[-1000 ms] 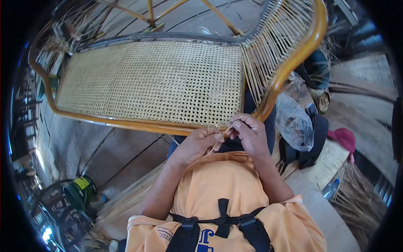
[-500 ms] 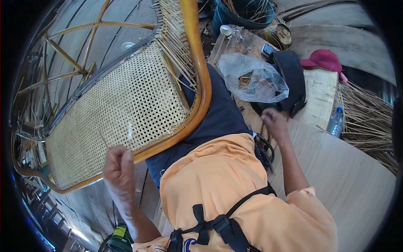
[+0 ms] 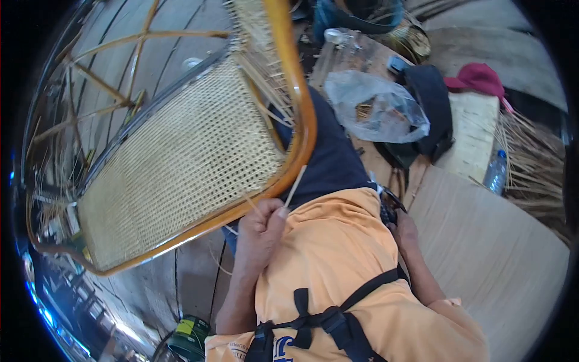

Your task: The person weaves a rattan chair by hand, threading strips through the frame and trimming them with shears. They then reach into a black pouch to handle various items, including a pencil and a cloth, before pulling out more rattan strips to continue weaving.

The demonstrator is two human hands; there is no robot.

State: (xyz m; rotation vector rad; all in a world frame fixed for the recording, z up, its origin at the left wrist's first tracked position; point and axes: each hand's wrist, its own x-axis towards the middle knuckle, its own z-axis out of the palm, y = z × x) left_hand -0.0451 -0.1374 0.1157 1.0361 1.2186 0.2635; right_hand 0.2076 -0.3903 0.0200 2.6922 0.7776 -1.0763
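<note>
My left hand is closed around a thin pale cane strip, at the lower edge of the curved wooden frame. Woven cane fills the frame, with loose strands near its upper right. The frame lies across my dark-clothed legs. Beside my right hip, my right hand is next to a dark-handled object; its fingers are partly hidden, and I cannot tell whether it grips it.
A clear plastic bag lies on a board beside a black object. Farther right are a red cap, a water bottle and a cane bundle. A dark bucket stands at the top, and a rattan framework at upper left.
My left hand has moved right with a strip, closer to my body. My right hand has come down from near the plastic bag to my hip. The view has shifted slightly.
</note>
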